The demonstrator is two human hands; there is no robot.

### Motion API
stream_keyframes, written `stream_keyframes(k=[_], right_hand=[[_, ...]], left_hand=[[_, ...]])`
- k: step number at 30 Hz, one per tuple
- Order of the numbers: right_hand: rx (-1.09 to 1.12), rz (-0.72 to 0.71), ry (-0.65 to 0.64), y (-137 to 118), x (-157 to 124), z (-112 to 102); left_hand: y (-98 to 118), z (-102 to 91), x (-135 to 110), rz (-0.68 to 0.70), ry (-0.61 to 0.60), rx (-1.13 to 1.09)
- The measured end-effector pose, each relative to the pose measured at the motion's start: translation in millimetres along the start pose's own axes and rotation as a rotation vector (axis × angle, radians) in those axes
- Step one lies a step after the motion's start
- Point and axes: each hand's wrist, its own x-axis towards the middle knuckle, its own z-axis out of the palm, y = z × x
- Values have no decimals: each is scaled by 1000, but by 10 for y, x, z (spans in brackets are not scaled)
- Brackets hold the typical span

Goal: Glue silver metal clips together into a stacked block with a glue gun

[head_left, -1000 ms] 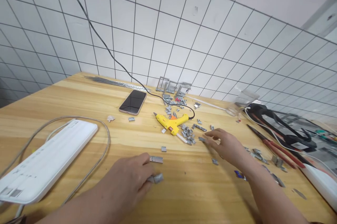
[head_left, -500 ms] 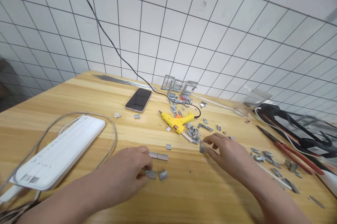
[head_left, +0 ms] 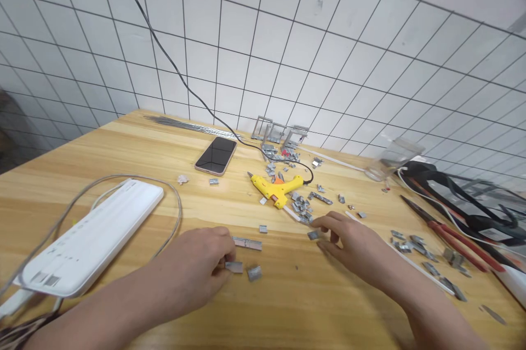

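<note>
My left hand (head_left: pixel 196 265) rests on the wooden table (head_left: pixel 123 153) with its fingers curled, pinching a small grey metal piece (head_left: pixel 234 267). Another metal piece (head_left: pixel 254 273) lies just right of it, and a longer strip (head_left: pixel 247 242) lies just beyond. My right hand (head_left: pixel 355 246) hovers low over the table, thumb and fingers closed on a small metal piece (head_left: pixel 313 235). A heap of similar metal clips (head_left: pixel 301 207) lies right behind that hand, next to a yellow glue gun (head_left: pixel 277 188).
A white power strip (head_left: pixel 88 240) with grey cable lies at the left. A phone (head_left: pixel 216 155) lies face up behind. Red-handled pliers (head_left: pixel 452 232), black straps and more metal pieces sit at the right. A tiled wall backs the table.
My right hand drew back from the clip heap with a small piece pinched in it. My left hand shifted slightly, keeping its grip on a metal piece. The camera view turned a little.
</note>
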Motion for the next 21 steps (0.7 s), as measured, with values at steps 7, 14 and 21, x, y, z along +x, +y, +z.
stream_keyframes(k=[7,14,21], right_hand=[[42,-17,-5,-86,3,1],[425,-308,104,-560,-77,256],[426,-442,252,-893,-109,484]], left_hand=[[-15,9,-9,12,15,7],[-41,32,24,-3,22,2],[-65,75,54,-28,54,5]])
